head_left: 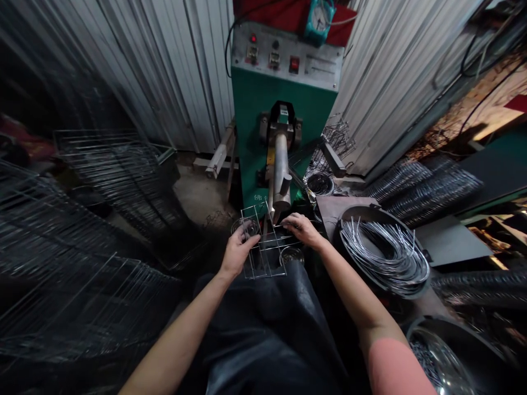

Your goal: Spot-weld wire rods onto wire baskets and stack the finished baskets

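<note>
Green-painted welding machine (pixel 263 115) stands against corrugated metal sheeting (pixel 173 71), with stacked wire racks (pixel 119 181) to the left and a round tray (pixel 357 215) of cut wire lengths (pixel 382 252) to the right. Wire basket frame (pixel 267 258) sits above the person's dark apron (pixel 263 329), just below the machine's steel cylinder (pixel 281 164). Thin welded rods: likely light, stiff yet springy, prone to bending if squeezed. Best held at the rail junctions. Left hand (pixel 241 249) has its grip closed over the near corner; right hand (pixel 302 229) lies fingers together across the far rail, whether clamped I cannot tell.
</note>
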{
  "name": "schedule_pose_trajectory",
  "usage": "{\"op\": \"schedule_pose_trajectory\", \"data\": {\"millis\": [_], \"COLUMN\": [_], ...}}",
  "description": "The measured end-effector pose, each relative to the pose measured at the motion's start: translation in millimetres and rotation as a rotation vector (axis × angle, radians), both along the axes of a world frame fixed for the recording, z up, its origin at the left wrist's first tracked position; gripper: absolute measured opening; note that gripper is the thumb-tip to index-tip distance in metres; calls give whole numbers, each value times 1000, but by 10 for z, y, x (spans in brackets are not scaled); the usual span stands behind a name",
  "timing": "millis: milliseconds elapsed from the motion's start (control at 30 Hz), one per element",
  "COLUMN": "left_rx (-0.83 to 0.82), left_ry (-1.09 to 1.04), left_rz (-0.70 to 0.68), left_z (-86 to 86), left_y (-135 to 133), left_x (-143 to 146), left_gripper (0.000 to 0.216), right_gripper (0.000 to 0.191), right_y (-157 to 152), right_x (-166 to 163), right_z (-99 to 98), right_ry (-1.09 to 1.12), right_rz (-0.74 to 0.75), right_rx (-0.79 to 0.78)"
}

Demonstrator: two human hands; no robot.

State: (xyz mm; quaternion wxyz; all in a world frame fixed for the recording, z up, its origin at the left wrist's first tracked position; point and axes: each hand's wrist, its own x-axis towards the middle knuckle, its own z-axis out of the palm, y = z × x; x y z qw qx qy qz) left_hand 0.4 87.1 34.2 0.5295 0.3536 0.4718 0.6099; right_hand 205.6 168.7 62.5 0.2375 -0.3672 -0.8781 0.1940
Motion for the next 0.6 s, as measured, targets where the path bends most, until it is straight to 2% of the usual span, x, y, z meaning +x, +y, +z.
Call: {"op": "schedule_pose_trajectory", "data": {"millis": [400, 600], "left_rx": [-32, -64], "left_ry": [-50, -116], "left_rz": [-18, -18], "left_z": [-31, 5], "left_y": [67, 105], "left_x": [7, 22], "left_gripper": [59, 59], "right_gripper": [17, 17], "right_y": [108, 139], "right_x": [-8, -2], "right_z": [-20, -12], "right_ry": [-18, -32], "right_rz": [37, 36], "right_rx": [-9, -9]}}
